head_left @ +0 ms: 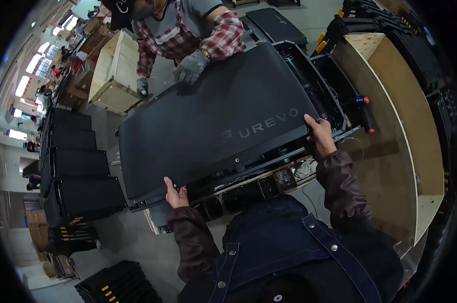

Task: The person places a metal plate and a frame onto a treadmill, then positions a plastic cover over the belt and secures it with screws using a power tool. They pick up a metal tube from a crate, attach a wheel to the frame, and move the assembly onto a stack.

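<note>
Clasping the near edge of a black cover [198,118] atop a frame [334,96] with left grip [176,196] and right grip [321,133] spread wide, apparently aligning it opposite a gloved co-worker [173,48], and probably needing an even, coordinated nudge next.

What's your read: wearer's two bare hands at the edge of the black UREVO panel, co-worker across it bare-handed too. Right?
Not quite: the head view shows the co-worker's hands in grey gloves. The rest stands: the wearer's left hand and right hand are bare, at the edge of the black UREVO panel.
</note>
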The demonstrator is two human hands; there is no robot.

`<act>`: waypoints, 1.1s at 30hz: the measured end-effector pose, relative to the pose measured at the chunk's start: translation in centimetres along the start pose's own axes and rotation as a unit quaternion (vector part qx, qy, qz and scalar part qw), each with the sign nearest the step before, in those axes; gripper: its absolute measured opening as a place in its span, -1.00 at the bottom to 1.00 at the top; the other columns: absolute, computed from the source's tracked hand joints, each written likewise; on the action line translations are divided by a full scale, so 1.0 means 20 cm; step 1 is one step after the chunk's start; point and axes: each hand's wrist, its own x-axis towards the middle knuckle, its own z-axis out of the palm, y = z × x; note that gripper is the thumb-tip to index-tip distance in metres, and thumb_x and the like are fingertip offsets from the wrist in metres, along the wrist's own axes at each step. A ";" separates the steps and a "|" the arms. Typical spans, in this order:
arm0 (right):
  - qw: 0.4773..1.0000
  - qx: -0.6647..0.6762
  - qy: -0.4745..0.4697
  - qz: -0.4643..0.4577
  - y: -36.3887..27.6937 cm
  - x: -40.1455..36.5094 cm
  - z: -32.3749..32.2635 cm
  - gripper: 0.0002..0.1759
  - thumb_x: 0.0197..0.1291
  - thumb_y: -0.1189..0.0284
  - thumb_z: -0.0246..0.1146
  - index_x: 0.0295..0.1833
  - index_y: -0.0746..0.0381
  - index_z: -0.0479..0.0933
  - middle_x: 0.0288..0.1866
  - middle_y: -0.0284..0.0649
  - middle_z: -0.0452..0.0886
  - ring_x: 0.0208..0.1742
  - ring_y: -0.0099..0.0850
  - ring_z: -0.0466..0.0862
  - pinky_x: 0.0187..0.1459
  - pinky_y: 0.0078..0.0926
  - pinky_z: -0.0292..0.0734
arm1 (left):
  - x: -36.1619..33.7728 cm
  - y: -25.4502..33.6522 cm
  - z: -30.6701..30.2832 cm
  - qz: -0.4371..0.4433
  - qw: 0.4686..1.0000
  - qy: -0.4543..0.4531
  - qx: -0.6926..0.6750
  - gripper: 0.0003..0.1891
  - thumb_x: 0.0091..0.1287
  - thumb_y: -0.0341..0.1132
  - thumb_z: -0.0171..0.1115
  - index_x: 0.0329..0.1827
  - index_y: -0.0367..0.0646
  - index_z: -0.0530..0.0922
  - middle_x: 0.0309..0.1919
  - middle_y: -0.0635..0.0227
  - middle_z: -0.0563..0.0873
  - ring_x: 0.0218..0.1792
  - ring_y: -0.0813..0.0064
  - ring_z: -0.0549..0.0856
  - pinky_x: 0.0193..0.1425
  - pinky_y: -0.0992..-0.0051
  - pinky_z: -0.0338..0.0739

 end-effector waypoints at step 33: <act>0.682 -0.629 -0.019 -0.371 -0.06 -0.01 -0.03 -0.39 0.26 0.35 0.34 0.42 0.17 0.43 0.04 -0.12 0.65 0.00 -0.06 0.68 -0.01 -0.15 0.62 | -0.46 0.00 0.38 0.537 0.570 -0.314 0.537 -0.43 0.19 -0.30 0.51 0.29 -0.13 0.54 0.24 0.15 0.57 0.30 0.09 0.53 0.40 0.15 0.40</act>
